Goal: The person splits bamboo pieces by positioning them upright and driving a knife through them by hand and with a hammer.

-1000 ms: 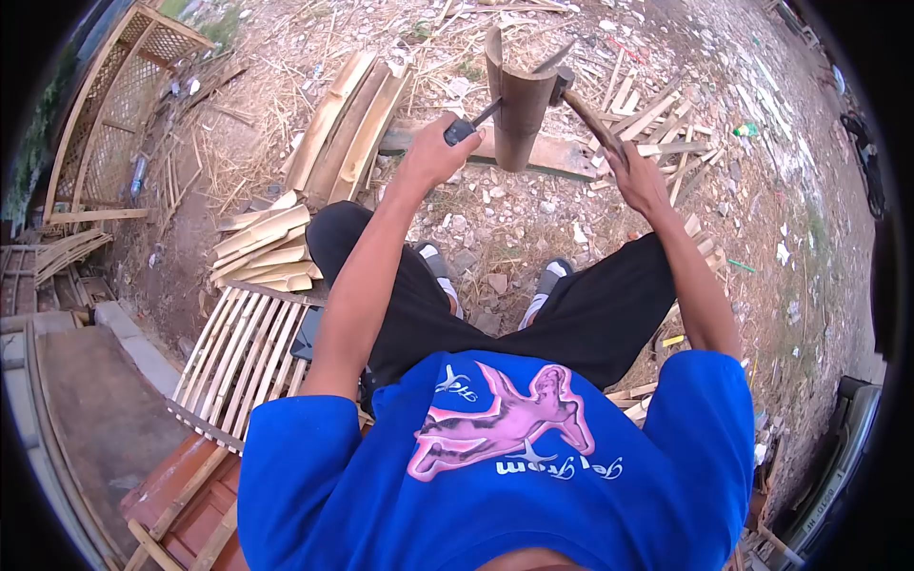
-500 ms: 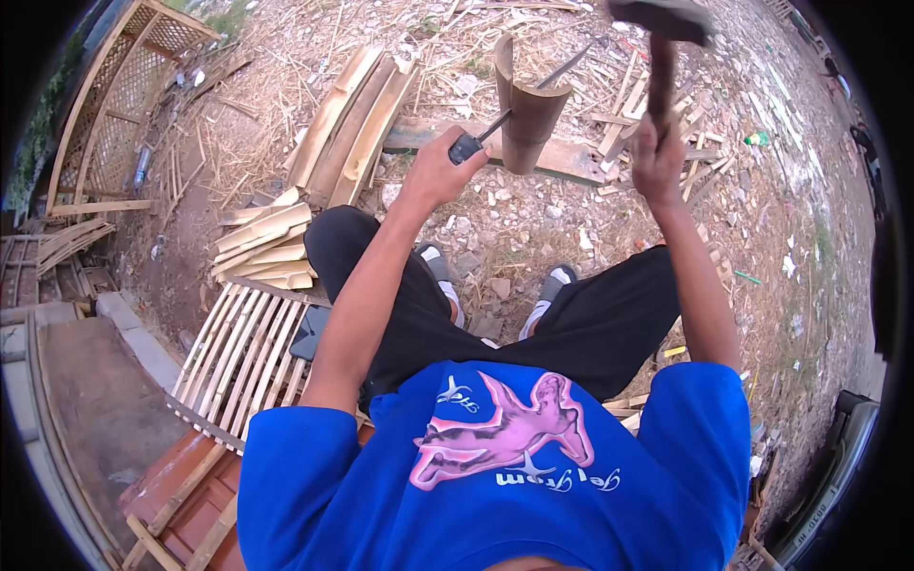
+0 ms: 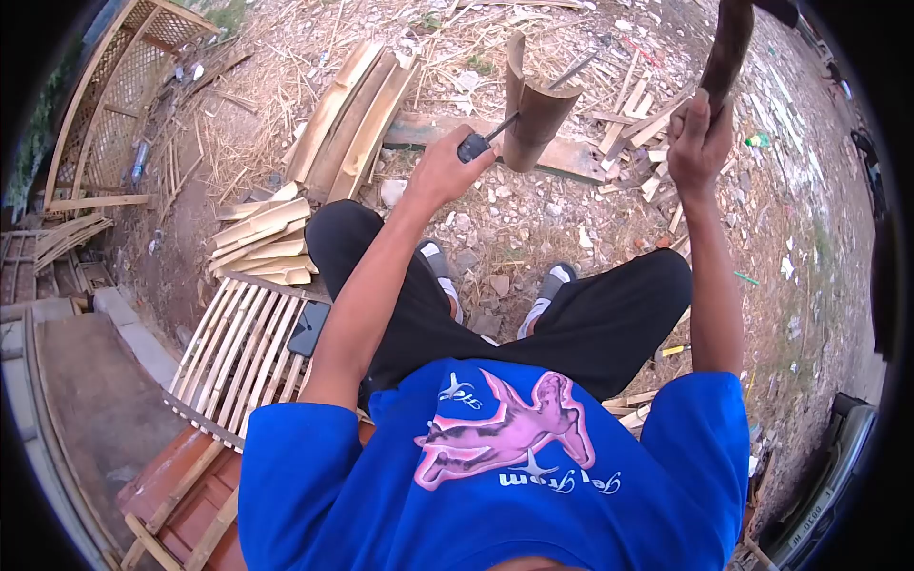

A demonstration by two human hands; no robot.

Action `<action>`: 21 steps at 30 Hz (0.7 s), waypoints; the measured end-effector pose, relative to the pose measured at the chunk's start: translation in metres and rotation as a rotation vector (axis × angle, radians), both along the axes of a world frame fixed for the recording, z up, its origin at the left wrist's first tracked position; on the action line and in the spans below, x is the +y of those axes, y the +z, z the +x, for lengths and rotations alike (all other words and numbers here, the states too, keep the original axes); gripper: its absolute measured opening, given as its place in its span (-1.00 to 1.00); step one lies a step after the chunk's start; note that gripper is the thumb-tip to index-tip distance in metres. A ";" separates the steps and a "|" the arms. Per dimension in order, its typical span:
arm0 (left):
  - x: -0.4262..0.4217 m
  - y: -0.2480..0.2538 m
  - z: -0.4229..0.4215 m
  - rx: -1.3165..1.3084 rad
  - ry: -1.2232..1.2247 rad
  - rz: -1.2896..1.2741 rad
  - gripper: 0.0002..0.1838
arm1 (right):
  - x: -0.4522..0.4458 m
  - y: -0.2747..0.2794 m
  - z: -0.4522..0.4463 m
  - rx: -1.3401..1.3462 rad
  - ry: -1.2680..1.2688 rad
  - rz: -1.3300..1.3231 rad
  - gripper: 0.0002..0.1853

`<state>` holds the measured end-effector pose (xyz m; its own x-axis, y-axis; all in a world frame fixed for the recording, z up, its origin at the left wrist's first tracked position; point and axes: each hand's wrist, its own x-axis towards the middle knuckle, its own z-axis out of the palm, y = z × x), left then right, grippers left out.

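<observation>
My left hand [image 3: 449,169] is closed around the black handle of a long-bladed knife [image 3: 474,147]. The knife's dark blade runs through a bamboo piece [image 3: 535,119], and its tip shows beyond the far side. This bamboo stands upright, slightly tilted, by a flat wooden board [image 3: 571,160]; part of the blade is hidden by it. Raised at the upper right, my right hand [image 3: 700,147] grips the handle of a hammer [image 3: 727,52]. The dark hammer head lies partly outside the picture, well apart from the bamboo.
Split bamboo lengths [image 3: 347,124] lie left of the board, with shorter pieces [image 3: 262,238] nearer me. A phone [image 3: 308,328] rests on a slatted bamboo panel [image 3: 233,352]. Thin offcuts [image 3: 633,119] are scattered at right. A yellow-handled tool [image 3: 676,350] lies beside my knee.
My right hand has moved the hammer up and to the right, away from the bamboo. The bamboo and the knife have shifted slightly right.
</observation>
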<state>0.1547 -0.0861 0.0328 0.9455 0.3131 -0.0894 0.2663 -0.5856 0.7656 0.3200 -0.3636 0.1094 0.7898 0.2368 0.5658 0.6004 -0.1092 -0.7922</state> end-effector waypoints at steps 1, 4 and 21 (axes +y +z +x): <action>0.000 0.001 -0.002 0.014 0.001 -0.006 -0.46 | -0.002 -0.034 -0.001 -0.032 0.020 0.013 -0.61; 0.007 -0.009 0.010 0.062 -0.044 0.066 -0.47 | -0.023 -0.084 -0.023 0.135 -0.058 -1.077 -0.59; -0.035 -0.063 0.009 0.055 -0.008 0.033 -0.46 | -0.035 -0.111 -0.037 0.040 -0.168 -0.512 -0.68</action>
<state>0.1637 -0.1209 -0.0298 0.9419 0.3090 -0.1312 0.3027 -0.6125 0.7303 0.2832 -0.3991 -0.0014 0.8591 0.3429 0.3799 0.5117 -0.5793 -0.6344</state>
